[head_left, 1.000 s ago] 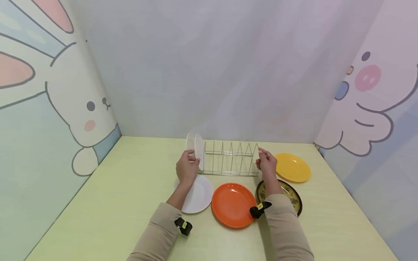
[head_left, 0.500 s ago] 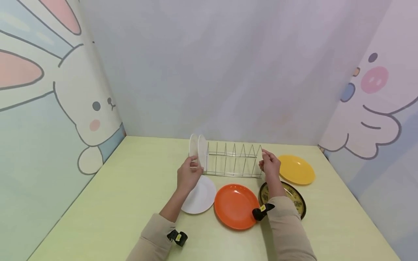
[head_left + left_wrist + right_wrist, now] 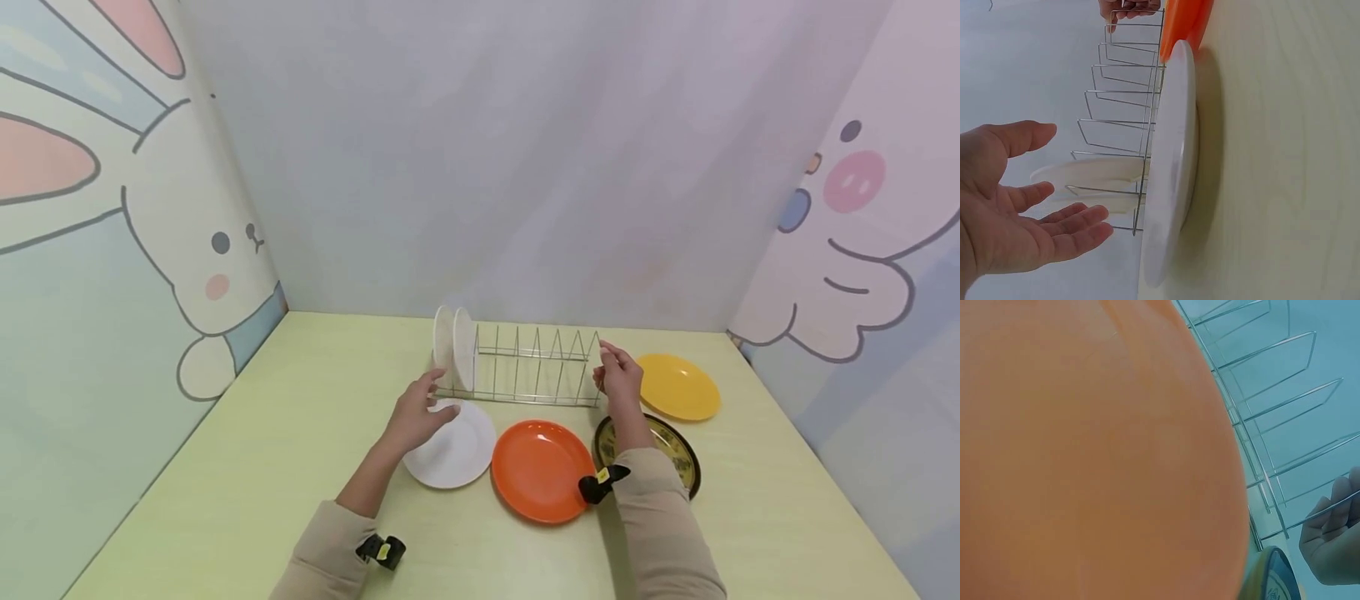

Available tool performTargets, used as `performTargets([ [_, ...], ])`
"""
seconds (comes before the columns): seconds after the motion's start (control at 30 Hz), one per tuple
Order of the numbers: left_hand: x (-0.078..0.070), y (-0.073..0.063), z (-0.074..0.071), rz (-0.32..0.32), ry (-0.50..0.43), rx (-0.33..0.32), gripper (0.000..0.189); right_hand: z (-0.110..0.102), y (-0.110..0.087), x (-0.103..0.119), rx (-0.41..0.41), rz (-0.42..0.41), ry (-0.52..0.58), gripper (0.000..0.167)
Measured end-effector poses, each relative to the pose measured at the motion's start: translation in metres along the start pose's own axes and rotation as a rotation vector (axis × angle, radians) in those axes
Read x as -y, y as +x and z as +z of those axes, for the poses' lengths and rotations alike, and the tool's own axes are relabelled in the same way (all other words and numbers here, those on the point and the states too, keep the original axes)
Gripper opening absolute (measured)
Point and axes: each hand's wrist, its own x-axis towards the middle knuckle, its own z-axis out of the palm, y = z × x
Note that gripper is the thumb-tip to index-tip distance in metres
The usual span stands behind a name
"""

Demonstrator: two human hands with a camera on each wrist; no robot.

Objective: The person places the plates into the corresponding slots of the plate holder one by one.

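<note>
My left hand (image 3: 414,415) is spread, thumb apart from the fingers, over the left part of a white plate (image 3: 461,454) lying flat on the table. It holds nothing; the left wrist view shows the palm and loosely bent fingers (image 3: 1079,234) beside the rack. Two white plates (image 3: 464,354) stand upright in the left slots of a metal wire dish rack (image 3: 525,402). At the rack's right end, my right hand (image 3: 619,379) grips the end wire with curled fingers. In the right wrist view an orange plate (image 3: 1104,450) covers most of the picture.
In front of the rack lies the orange plate, to the right of the flat white one. Partly under my right forearm is a dark-rimmed patterned plate (image 3: 675,450). A yellow plate (image 3: 678,387) lies at the far right. A wall hanging (image 3: 510,167) stands behind the table.
My left hand has let go of the upright white plate and moved down toward me, its fingers spreading. The right hand keeps its grip on the rack's end.
</note>
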Motion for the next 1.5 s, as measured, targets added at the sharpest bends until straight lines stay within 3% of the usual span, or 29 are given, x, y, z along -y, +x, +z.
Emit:
performTargets([
  [0.37,0.024,0.005,-0.024,0.108,0.051,0.171,0.053,0.000,0.004,0.006,-0.005,-0.012,0.025,0.029],
  [0.47,0.032,0.009,-0.030,0.111,0.045,0.209,0.055,0.000,0.004,0.006,-0.004,-0.014,0.014,0.031],
  [0.73,0.051,0.016,-0.037,-0.019,0.034,0.286,0.067,-0.002,0.003,0.003,-0.005,-0.010,0.022,0.032],
  [0.93,0.052,0.020,-0.039,-0.087,0.068,0.300,0.067,-0.001,0.003,0.003,-0.017,-0.012,0.017,0.031],
  [1.1,0.052,0.021,-0.039,-0.166,0.035,0.319,0.064,0.000,0.003,0.002,-0.007,-0.018,0.004,0.034],
  [1.5,0.057,0.016,-0.034,-0.177,0.090,0.332,0.053,-0.003,0.001,-0.003,0.023,-0.033,-0.026,0.038],
])
